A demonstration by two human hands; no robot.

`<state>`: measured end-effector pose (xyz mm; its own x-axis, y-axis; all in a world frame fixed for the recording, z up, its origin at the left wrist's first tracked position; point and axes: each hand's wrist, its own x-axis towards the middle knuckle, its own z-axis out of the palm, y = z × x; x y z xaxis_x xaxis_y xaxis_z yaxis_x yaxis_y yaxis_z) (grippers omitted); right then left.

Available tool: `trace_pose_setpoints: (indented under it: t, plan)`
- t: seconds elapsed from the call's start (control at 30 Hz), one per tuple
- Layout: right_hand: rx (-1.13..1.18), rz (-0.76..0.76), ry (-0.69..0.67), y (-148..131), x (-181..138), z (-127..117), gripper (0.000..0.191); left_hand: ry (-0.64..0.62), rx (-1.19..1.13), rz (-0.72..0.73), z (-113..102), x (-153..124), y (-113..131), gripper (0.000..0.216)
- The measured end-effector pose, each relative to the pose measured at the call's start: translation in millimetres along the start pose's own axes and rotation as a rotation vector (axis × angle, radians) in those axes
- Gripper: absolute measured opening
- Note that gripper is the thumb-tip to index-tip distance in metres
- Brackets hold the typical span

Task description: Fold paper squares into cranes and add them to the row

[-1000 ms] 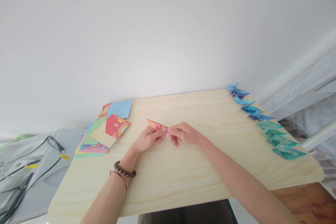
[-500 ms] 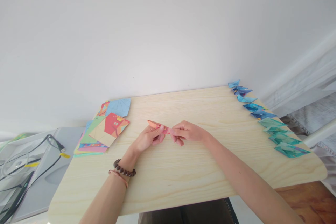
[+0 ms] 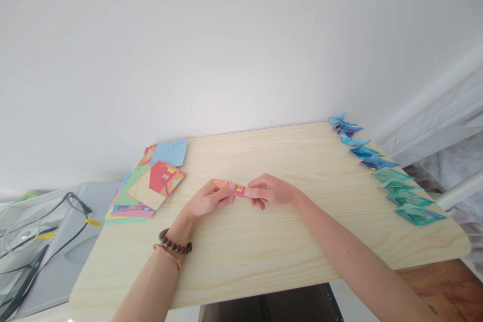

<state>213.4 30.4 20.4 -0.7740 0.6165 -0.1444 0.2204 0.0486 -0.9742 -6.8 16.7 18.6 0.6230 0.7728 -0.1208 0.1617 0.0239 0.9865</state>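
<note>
Pinching the folded paper piece (image 3: pixel 234 189) between both hands — left hand (image 3: pixel 207 199), right hand (image 3: pixel 269 191) — above the table (image 3: pixel 264 251); uneven pressure could skew my crease.

Orange-pink printed folded paper (image 3: pixel 234 189); blue-to-teal folded pieces (image 3: pixel 381 166) (a gradient); pale wood-grain table (image 3: pixel 264 251).

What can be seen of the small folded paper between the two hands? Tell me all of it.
The folded paper piece is small and narrow, orange and pink-red with a tiny yellow printed mark. It looks like thin patterned craft paper, already creased into a slim, pointed shape lying roughly level. The left hand pinches its left part and the right hand pinches its right end, fingertips nearly meeting over it. It sits low over the middle of the pale wooden table; whether it touches the wood cannot be told.
</note>
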Motion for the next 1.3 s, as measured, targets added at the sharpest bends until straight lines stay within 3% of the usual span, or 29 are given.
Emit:
trace_pose_setpoints:
  t: [0.13, 0.37, 0.63, 0.8, 1.07, 1.3]
  plan:
    - [-0.067, 0.007, 0.076, -1.0, 1.2, 5.2, 0.041, 0.015, 0.022, -0.027, 0.9, 0.6, 2.0, 0.045]
    - [0.004, 0.015, -0.018, -0.3, 0.5, -2.0, 0.044, 0.059, 0.0, -0.114, 2.8, 2.7, 0.0, 0.051]
    - [-0.062, 0.035, -0.053, -1.7, -1.4, -6.9, 0.051, -0.098, -0.092, -0.12, -3.0, 0.6, 0.0, 0.064]
    - [-0.06, 0.05, -0.069, -0.5, -2.6, -8.0, 0.051, -0.127, -0.06, -0.102, -3.8, 0.3, 2.9, 0.067]
    - [0.01, 0.063, -0.111, 3.4, -2.2, -10.7, 0.05, 0.089, 0.006, -0.062, -5.6, 0.4, -0.1, 0.052]
    - [0.006, 0.058, -0.099, 2.6, -1.9, -12.8, 0.052, 0.098, 0.032, -0.037, -7.5, -0.9, -5.9, 0.056]
